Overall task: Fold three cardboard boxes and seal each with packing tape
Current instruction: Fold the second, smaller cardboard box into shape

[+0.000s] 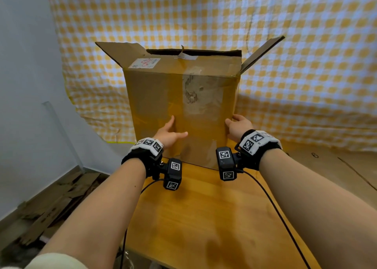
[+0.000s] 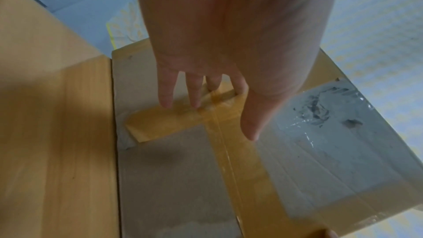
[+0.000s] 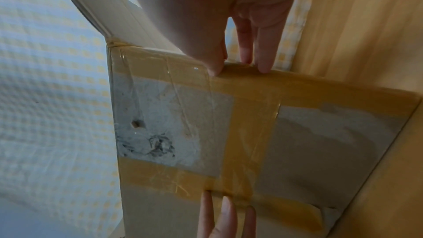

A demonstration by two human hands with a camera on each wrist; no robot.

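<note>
Between both hands stands the tall taped brown cardboard box (image 1: 179, 97): left hand (image 1: 170, 133) flat, fingers straight, right hand (image 1: 239, 126) pinching its edge; an uneven shove could topple it

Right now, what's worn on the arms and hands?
Both forearms are bare, and so are the left hand and right hand. Each wrist has a black band topped by a white block of black-and-white square markers. A black camera unit with the same markers hangs off each wrist, trailing a black cable.
</note>
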